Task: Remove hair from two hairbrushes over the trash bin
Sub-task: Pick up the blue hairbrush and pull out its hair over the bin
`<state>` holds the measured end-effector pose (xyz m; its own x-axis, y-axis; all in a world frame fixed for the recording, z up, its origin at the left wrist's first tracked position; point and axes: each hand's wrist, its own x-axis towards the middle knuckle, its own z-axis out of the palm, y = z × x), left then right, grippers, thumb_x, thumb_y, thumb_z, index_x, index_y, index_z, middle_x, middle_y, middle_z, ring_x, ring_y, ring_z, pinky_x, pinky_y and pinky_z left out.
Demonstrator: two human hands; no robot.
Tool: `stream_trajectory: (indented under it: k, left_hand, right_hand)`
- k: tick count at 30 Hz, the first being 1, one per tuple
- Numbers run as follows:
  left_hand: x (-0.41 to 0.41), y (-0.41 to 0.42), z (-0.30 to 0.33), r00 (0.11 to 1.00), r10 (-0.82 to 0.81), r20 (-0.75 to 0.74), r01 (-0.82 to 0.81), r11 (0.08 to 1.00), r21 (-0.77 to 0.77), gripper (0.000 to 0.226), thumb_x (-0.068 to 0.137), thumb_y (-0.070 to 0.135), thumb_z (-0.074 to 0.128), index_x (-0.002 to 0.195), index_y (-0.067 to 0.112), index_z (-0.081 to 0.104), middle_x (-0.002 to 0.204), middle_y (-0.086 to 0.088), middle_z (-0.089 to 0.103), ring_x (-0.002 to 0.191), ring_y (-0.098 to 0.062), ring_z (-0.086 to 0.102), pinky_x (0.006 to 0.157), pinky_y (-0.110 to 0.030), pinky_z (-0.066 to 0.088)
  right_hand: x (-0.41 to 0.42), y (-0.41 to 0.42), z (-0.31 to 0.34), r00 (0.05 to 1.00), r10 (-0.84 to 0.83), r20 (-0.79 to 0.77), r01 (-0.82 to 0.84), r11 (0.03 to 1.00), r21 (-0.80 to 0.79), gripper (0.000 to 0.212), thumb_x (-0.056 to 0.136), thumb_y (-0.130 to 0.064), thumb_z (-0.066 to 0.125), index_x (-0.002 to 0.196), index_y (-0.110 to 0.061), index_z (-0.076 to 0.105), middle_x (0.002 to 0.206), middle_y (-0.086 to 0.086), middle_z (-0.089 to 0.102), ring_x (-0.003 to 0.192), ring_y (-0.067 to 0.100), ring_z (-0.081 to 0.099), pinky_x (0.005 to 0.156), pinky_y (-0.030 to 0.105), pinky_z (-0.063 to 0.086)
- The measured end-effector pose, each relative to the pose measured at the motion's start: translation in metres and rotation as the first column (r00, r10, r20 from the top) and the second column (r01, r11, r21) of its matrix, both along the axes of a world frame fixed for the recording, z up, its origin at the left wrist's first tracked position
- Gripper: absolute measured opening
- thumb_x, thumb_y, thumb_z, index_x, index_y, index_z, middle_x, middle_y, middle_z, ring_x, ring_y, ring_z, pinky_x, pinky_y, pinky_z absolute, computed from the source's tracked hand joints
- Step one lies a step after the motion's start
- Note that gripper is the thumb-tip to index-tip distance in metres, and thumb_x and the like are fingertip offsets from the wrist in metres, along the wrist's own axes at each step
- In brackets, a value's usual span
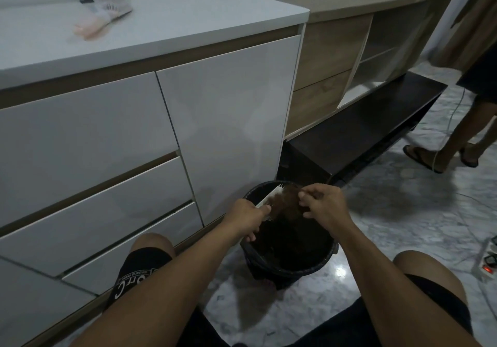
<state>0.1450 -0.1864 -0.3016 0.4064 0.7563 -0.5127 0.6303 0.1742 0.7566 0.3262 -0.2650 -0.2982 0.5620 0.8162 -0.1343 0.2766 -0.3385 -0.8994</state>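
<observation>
A white hairbrush is held over the black trash bin on the floor, with my left hand shut on its handle. A thick clump of brown hair clings to its bristles. My right hand pinches that hair at the top right of the clump. A second hairbrush, pinkish with a pale head, lies on the white countertop at the upper left.
White cabinet doors and drawers stand just left of the bin. A dark low bench and wooden shelves sit behind it. Another person's legs stand at the right. A power strip lies on the marble floor.
</observation>
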Motion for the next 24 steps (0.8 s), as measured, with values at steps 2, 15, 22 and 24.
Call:
stream_trajectory:
  k: [2,15,22,24]
  left_hand:
    - [0.0,0.0,0.001,1.0,0.006,0.003,-0.006,1.0,-0.001,0.035,0.092,0.038,0.057,0.085,0.004,0.063,0.062,-0.009,0.06,0.039,-0.019,0.052,0.037,-0.02,0.037]
    - [0.002,-0.002,0.004,0.999,-0.026,0.044,0.025,1.0,0.013,0.039,0.093,0.037,0.058,0.09,-0.001,0.064,0.061,-0.008,0.058,0.037,-0.017,0.051,0.036,-0.02,0.038]
    - [0.005,-0.001,0.007,0.999,-0.029,0.037,0.03,0.999,-0.039,0.017,0.089,0.016,0.055,0.078,0.004,0.057,0.065,-0.01,0.06,0.037,-0.017,0.054,0.04,-0.023,0.042]
    - [0.005,-0.001,0.007,0.998,-0.038,0.042,0.04,0.999,-0.036,0.018,0.091,0.014,0.053,0.075,0.005,0.057,0.066,-0.01,0.06,0.037,-0.017,0.053,0.039,-0.023,0.041]
  right_hand:
    - [-0.006,0.0,-0.002,0.993,0.116,-0.036,-0.116,0.993,0.01,0.029,0.087,-0.007,0.069,0.113,-0.021,0.067,0.114,0.004,0.064,0.096,0.023,0.068,0.071,0.039,0.063]
    - [-0.006,0.003,-0.009,0.975,-0.094,0.201,0.104,0.994,-0.04,0.02,0.085,-0.027,0.068,0.065,-0.025,0.066,0.07,0.001,0.07,0.071,0.025,0.069,0.076,0.047,0.059]
    - [-0.014,-0.001,-0.006,0.96,0.147,0.237,-0.159,0.987,0.033,0.059,0.072,-0.002,0.074,0.126,-0.024,0.061,0.129,0.0,0.052,0.113,0.013,0.056,0.093,0.027,0.051]
    - [-0.017,-0.001,-0.006,0.916,0.245,0.318,-0.265,0.964,0.022,0.055,0.073,-0.007,0.077,0.124,-0.024,0.066,0.132,-0.004,0.05,0.118,0.011,0.051,0.097,0.028,0.049]
